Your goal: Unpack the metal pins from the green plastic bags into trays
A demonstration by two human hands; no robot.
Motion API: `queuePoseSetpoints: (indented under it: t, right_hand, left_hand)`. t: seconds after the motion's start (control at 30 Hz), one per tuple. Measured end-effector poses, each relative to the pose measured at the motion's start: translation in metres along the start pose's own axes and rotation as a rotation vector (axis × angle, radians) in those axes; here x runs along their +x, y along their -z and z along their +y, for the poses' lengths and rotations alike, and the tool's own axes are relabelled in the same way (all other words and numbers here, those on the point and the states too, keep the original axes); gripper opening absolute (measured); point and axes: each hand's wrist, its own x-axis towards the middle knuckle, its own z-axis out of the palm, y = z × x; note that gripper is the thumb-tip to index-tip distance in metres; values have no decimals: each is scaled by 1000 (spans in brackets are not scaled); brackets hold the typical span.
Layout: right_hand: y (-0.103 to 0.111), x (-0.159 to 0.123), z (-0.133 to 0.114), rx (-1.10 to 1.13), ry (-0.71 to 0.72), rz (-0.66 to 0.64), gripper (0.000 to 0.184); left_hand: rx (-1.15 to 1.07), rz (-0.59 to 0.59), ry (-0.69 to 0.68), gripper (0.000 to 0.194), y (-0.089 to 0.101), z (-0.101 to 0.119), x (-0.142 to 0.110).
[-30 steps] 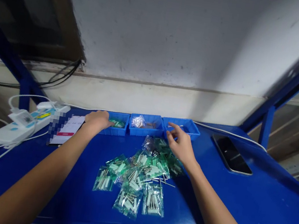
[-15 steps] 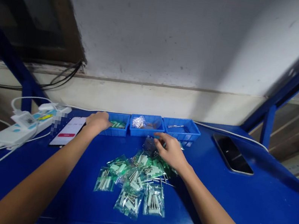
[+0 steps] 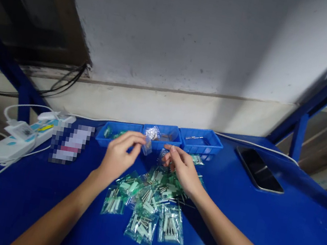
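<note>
Packet [image 3: 147, 146] in L hand [image 3: 122, 154] grip, nr blue bins [image 3: 160, 144].

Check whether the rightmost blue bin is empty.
Not empty: a few thin metal pieces lie inside the rightmost blue bin.

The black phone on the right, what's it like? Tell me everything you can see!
The black phone is a long rectangle with rounded corners. Its front is dark and shiny like glass, with a thin, paler edge that looks a bit like metal. It lies flat, screen up, on the blue table, to the right of the rightmost blue bin. It slants, with its near end further right. No picture shows on its screen, and only the table seems to touch it.
</note>
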Motion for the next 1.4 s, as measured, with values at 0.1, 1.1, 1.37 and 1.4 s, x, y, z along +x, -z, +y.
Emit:
queuePoseSetpoints:
  t: [0.1, 1.1, 1.37, 1.4]
  right_hand:
    - [-7, -3, 0, 98, -30, -35, 37]
    - [-13, -14, -8, -356, 502, 137, 9]
    - [22, 22, -39, -605, 884, 628, 17]
    - [23, 27, -34, -676, 885, 563, 19]
  left_hand:
    - [-155, -43, -145, 18, -17, 16, -15]
    - [-583, -156, 484, 22, -25, 13, -30]
    - [-123, -922, 255, 54, 26, -32, -30]
    - [-94, -951, 268, 50, 27, -34, -31]
